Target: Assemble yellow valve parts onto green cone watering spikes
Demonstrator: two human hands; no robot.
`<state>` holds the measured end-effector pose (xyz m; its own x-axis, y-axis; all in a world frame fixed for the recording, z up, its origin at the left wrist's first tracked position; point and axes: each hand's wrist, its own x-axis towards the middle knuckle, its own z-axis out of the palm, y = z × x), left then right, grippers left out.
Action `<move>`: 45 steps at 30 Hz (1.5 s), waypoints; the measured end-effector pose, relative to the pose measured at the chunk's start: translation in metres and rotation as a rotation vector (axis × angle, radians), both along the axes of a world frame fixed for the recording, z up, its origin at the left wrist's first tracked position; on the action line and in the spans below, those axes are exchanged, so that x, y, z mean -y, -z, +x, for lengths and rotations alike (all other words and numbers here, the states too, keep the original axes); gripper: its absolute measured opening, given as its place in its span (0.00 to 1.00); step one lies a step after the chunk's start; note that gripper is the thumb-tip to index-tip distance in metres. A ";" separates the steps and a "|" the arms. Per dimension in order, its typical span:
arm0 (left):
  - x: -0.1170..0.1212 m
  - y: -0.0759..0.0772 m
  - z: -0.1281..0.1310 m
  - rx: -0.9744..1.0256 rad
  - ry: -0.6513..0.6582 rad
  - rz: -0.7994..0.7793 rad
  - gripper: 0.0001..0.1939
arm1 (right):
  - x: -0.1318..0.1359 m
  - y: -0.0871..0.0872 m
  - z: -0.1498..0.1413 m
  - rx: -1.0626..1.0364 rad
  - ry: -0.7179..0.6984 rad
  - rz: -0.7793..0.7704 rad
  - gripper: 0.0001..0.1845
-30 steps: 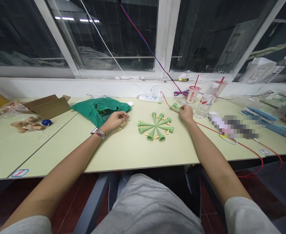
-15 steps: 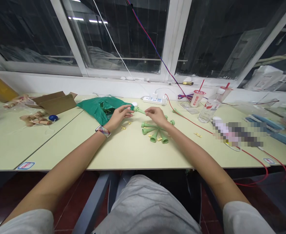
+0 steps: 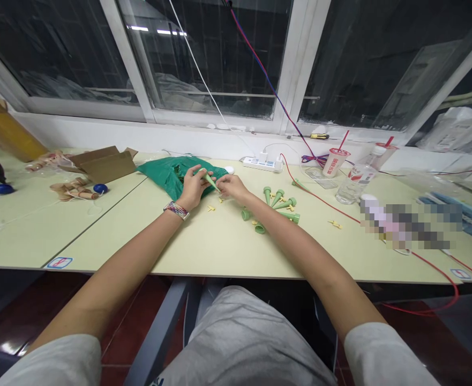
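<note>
My left hand (image 3: pixel 192 188) is closed around a green cone-shaped plastic spike (image 3: pixel 210 181), whose narrow tip points down and to the right. At that tip are the pinched fingers of my right hand (image 3: pixel 233 187); whatever lies between them is too small to make out. Several more green spikes (image 3: pixel 278 198) are fanned out on the table beside my right forearm, which covers part of them. Small yellow plastic pieces (image 3: pixel 211 208) lie below my hands and among the spikes. Just behind my left hand sits a crumpled green plastic bag (image 3: pixel 163 174).
A cardboard box (image 3: pixel 105 165) and wooden toy pieces (image 3: pixel 75 190) lie to the left. Along the wall are a power strip (image 3: pixel 262 163), a drink cup (image 3: pixel 335 162) and a water bottle (image 3: pixel 355 179). A red cable (image 3: pixel 324 198) crosses the table's right side.
The spike has passed into my left hand's grip and now tilts with its tip downward. My right hand has moved left to the tip. The view has shifted slightly.
</note>
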<state>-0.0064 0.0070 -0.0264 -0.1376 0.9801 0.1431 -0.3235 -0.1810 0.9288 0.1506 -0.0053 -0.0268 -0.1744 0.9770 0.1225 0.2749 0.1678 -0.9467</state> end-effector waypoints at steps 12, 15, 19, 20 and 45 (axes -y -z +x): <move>0.002 0.000 -0.004 -0.063 0.060 0.057 0.17 | 0.014 -0.001 0.011 0.834 -0.184 0.327 0.07; 0.002 -0.001 -0.004 -0.002 0.096 0.056 0.20 | 0.014 -0.002 0.012 0.828 -0.175 0.335 0.08; 0.002 -0.004 -0.006 0.004 0.144 0.049 0.23 | 0.009 -0.005 0.020 0.810 -0.105 0.327 0.04; 0.003 -0.006 -0.006 -0.004 0.160 0.045 0.24 | 0.007 -0.006 0.024 0.787 -0.082 0.326 0.05; 0.046 -0.020 0.020 -0.202 0.552 0.078 0.24 | 0.091 0.002 0.078 -0.011 0.100 0.732 0.04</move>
<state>0.0136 -0.0387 -0.0065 0.4270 0.8845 0.1878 -0.2072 -0.1065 0.9725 0.2289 -0.0967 -0.0288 -0.0838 0.6559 0.7502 0.3135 0.7319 -0.6049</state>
